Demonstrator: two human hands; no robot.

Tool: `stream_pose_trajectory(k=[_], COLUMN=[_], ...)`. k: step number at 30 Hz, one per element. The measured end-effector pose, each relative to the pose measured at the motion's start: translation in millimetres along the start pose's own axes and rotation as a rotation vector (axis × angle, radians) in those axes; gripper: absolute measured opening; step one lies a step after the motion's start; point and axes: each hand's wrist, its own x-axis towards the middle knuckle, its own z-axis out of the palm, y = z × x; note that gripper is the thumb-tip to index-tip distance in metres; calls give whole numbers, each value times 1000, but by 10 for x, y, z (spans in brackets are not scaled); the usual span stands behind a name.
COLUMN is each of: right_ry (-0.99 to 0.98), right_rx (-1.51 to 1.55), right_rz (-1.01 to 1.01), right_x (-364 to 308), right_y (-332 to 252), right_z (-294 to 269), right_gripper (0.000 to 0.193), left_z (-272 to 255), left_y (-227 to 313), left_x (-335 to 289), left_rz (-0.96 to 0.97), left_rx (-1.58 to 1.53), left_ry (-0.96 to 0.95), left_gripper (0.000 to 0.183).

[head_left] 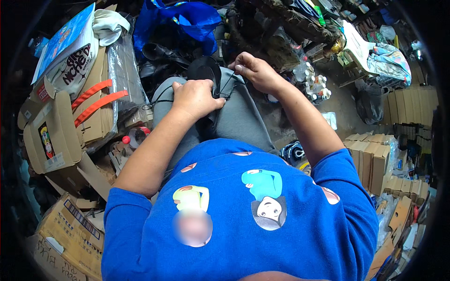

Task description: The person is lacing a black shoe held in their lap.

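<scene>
A black flat piece with a rounded end (205,69), like a shoe sole, stands up between my grey-clothed knees. My left hand (198,97) is closed on its near part, thumb pointing right, and hides much of it. Thin black cord (162,101) trails over my left knee and shows again by the left thumb. Above the right knee, my right hand (255,72) is raised with fingers pinched together. A strand of the cord runs up toward those fingertips; its end is too small to make out.
Flattened cardboard (89,107) with orange straps leans at the left, near a red-capped bottle (136,136). A blue bag (187,21) lies beyond my knees. Small bottles (316,86) stand on the floor at right, before a white chair (357,51). Stacked cardboard (370,159) lines the right side.
</scene>
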Motion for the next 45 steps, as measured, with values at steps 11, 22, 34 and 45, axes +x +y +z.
stream_pose_trajectory(k=[11,22,34,45], right_ry=[85,-113,-282,-66], right_rx=[-361,-1016,-1106,-1052], right_rz=[47,-471,-533,-186], right_x=[93,-112,17,-517], right_y=[-58,-517,-308,331], right_z=[10,114,334,-590], right_gripper=[13,8,14,13], left_z=[27,-37,-9,-383], left_y=[-66,-632,-702,-1564], left_x=[4,84,51,-684], left_rz=[-23,316,552,245], left_rx=[-17,-444,-180,-166], left_ry=[-36,-158,-18,112], left_gripper=[50,17,13,15])
